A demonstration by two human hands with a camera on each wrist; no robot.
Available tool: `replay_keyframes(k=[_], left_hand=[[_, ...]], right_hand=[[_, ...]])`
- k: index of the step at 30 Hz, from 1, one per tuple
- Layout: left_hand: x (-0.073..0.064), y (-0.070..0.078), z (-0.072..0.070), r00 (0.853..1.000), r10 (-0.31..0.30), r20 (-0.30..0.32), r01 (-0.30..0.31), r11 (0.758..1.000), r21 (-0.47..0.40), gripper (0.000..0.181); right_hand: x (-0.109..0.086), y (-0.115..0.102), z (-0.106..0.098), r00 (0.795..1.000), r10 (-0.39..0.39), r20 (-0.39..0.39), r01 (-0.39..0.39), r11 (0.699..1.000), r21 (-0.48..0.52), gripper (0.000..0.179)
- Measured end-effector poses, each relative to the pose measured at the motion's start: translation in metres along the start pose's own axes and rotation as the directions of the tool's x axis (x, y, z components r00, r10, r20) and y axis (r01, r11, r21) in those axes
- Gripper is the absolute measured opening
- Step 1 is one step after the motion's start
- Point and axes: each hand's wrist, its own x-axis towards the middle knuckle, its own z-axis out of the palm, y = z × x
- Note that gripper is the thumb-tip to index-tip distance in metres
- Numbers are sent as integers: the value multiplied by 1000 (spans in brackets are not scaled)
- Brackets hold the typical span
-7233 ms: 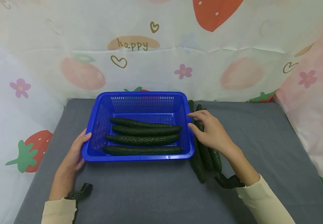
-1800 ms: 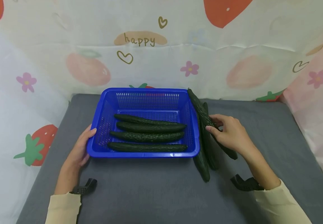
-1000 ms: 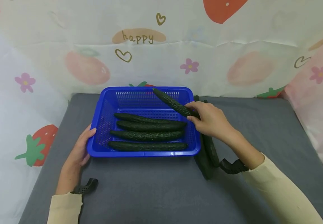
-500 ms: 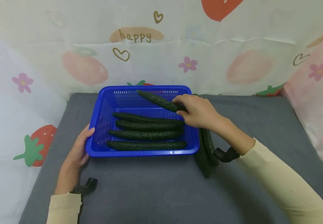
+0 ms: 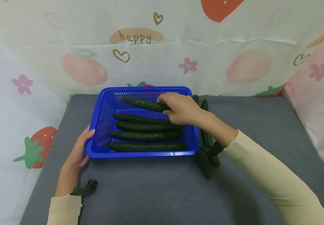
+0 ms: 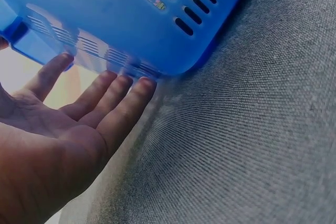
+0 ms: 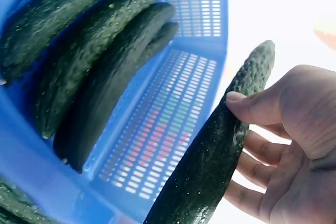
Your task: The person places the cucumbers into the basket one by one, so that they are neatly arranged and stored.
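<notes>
My right hand (image 5: 180, 109) pinches a dark green cucumber (image 5: 143, 103) between thumb and fingers, over the back part of a blue plastic basket (image 5: 139, 155). In the right wrist view the held cucumber (image 7: 210, 166) slants beside the basket's slotted wall. Several more cucumbers (image 5: 147, 147) lie side by side across the basket floor. At the basket's left side my left hand (image 5: 78, 150) holds the edge, thumb over the rim. Its fingers (image 6: 126, 111) touch the outer wall in the left wrist view.
Two cucumbers (image 5: 204, 165) lie on the grey cloth (image 5: 150, 190) against the basket's right side, partly hidden by my right wrist and its black mount (image 5: 216, 148). A printed white curtain (image 5: 150, 68) stands behind the table's far edge.
Over the last two seconds my right hand has lifted the cucumber from the pile on the right and carried it left over the basket, turning it nearly crosswise. My left hand stays put.
</notes>
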Motion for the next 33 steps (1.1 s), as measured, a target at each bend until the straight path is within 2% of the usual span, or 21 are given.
replay_keyframes(k=[12, 18, 22, 26, 33], left_hand=[[2, 0, 0, 1000, 15, 7, -15, 1000, -11, 50], [1, -1, 1, 1000, 12, 12, -12, 1000, -5, 53], [1, -1, 1, 1000, 20, 16, -19, 1000, -14, 50], [2, -1, 1, 999, 27, 16, -27, 999, -19, 48], [0, -1, 0, 1000, 14, 9, -14, 1000, -6, 51]], right_hand=[[22, -10, 4, 999, 35, -1, -35, 999, -11, 38], [32, -10, 9, 1000, 15, 1, -15, 1000, -19, 38], [38, -9, 11, 998, -5, -67, 6, 1000, 10, 34], [37, -7, 10, 994, 6, -109, -3, 1000, 23, 32], [24, -1, 11, 997, 35, -64, -36, 999, -15, 35]])
